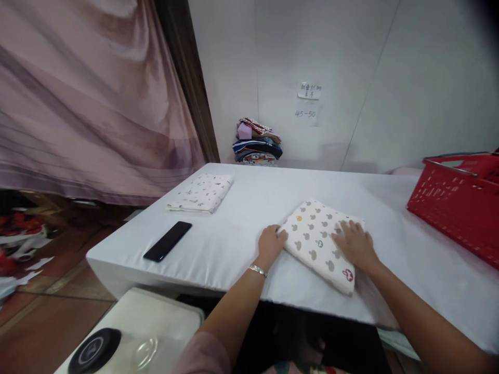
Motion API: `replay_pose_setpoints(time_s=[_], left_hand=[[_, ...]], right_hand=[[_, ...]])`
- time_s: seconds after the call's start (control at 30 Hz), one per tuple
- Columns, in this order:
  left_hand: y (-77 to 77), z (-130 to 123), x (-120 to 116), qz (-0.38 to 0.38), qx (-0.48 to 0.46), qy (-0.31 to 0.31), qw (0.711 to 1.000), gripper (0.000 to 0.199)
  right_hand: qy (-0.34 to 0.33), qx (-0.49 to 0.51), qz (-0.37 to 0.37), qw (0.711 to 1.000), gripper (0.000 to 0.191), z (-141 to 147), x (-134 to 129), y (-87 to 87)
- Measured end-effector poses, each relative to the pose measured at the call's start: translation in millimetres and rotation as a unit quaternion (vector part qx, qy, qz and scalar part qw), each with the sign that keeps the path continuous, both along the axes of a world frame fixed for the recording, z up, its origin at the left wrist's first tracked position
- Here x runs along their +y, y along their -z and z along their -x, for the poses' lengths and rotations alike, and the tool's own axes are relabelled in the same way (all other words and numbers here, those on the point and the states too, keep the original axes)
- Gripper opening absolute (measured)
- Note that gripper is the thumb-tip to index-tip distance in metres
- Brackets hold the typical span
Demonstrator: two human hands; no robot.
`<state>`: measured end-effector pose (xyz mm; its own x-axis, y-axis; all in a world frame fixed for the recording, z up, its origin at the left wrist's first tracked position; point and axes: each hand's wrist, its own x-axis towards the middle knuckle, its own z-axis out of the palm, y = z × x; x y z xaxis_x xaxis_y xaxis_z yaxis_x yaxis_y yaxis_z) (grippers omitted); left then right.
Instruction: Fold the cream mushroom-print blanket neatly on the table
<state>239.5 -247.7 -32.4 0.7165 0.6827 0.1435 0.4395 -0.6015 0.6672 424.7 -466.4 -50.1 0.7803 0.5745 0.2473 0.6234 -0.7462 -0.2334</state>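
Observation:
A folded white cloth [317, 244] with grey rabbit-head prints and a few coloured ones lies at an angle near the table's front edge. At its left corner, my left hand [272, 243] grips the edge, thumb and fingers closed on the fabric. My right hand [355, 244] rests flat on the cloth's right part, fingers stretched out. Farther left on the table is another folded white cloth [202, 193] with small dark prints, and neither hand touches it.
A black phone [167, 241] lies on the white-covered table [249, 208]. To the right stands a red basket [460, 202]. A stack of folded fabrics [257, 143] sits beyond the far edge. A white lidded box [156, 317] is below the front left, and a pink curtain [89, 98] hangs left.

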Motion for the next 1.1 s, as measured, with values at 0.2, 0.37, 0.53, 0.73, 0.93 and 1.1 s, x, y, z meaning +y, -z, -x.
replay_pose_setpoints(time_s=[0.2, 0.37, 0.53, 0.73, 0.93, 1.1], left_hand=[[-12.2, -20.4, 6.4, 0.01, 0.073, 0.022, 0.997, 0.038], [-6.4, -1.5, -29.6, -0.009, 0.066, 0.02, 0.998, 0.036], [0.5, 27.5, -68.5, 0.025, 0.05, 0.09, 0.994, 0.041], [-13.9, 22.2, -39.8, 0.089, 0.054, 0.109, 0.989, 0.037], [-20.7, -21.3, 5.1, 0.127, 0.033, 0.05, 0.99, 0.027], [-13.2, -54.9, 17.7, 0.172, -0.021, 0.012, 0.985, 0.028]], right_hand=[[0.115, 0.11, -0.092, 0.983, 0.064, -33.6, -8.8, 13.8], [0.007, 0.08, -0.094, 0.992, 0.06, -59.6, 6.6, 14.2], [-0.133, 0.029, 0.046, 0.99, 0.058, -104.3, 30.0, -8.2], [-0.102, -0.072, 0.113, 0.986, 0.049, -81.6, 62.3, -32.2], [-0.174, -0.039, 0.062, 0.982, 0.054, 0.4, 85.2, -10.6], [-0.182, -0.033, 0.081, 0.979, 0.053, 19.0, 86.9, -1.2]])
